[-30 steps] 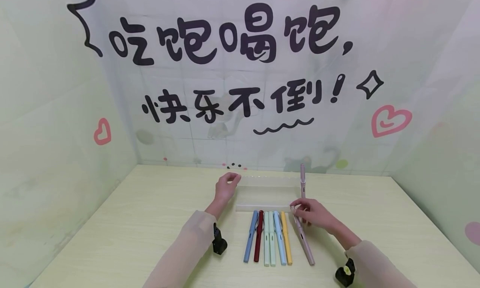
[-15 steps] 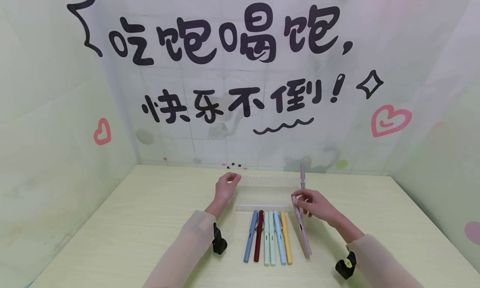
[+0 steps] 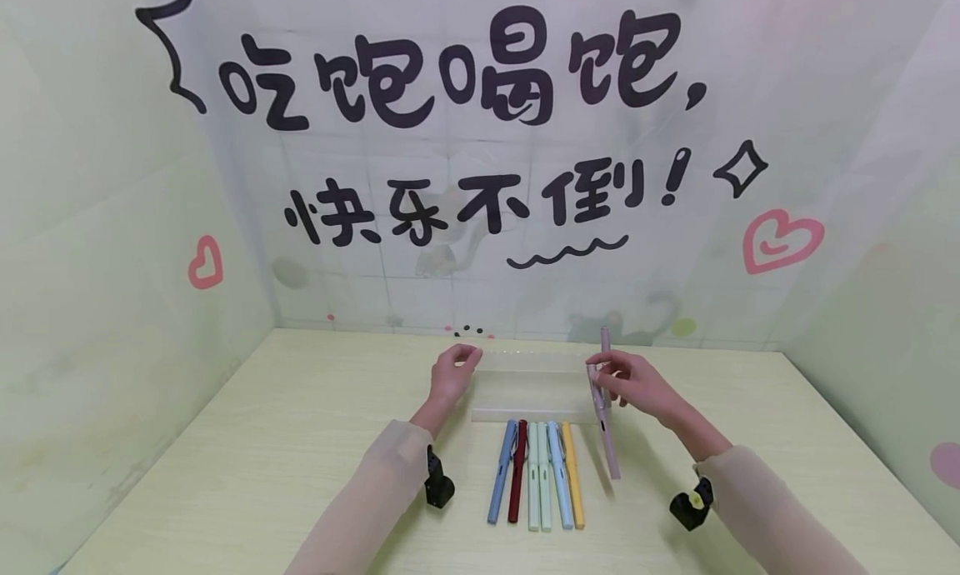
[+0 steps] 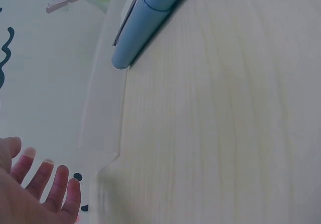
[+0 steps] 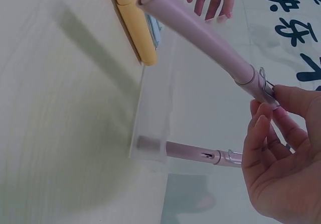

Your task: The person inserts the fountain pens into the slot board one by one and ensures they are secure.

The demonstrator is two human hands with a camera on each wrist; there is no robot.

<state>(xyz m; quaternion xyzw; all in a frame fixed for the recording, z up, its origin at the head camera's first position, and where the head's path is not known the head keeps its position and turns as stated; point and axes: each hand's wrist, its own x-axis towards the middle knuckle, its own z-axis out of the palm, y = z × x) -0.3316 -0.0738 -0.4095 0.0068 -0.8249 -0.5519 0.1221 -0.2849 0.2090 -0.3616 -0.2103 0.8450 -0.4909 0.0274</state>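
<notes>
My right hand [image 3: 637, 386] pinches a pink fountain pen [image 5: 205, 38] near its clip, between thumb and fingers. The pen hangs tilted over the right end of a clear plastic pen rack [image 3: 525, 414], its shadow apart from it on the table. A second pink fountain pen [image 5: 193, 152] leans in the rack's right end, partly behind my right hand in the head view. At the rack's far left corner, my left hand [image 3: 455, 373] holds the edge between thumb and fingertips; in the left wrist view its other fingers [image 4: 60, 189] are spread.
In front of the rack lie several capped pens side by side: blue [image 3: 501, 475], dark red [image 3: 517, 475], two mint green [image 3: 533, 483], light blue [image 3: 560, 483] and yellow [image 3: 573, 483]. A printed cloth backdrop [image 3: 480, 300] stands behind the wooden table [image 3: 300, 442].
My right hand has lifted the pink pen off the table and carried it away from me, up toward the rack's right end. The left hand and the rack stay put.
</notes>
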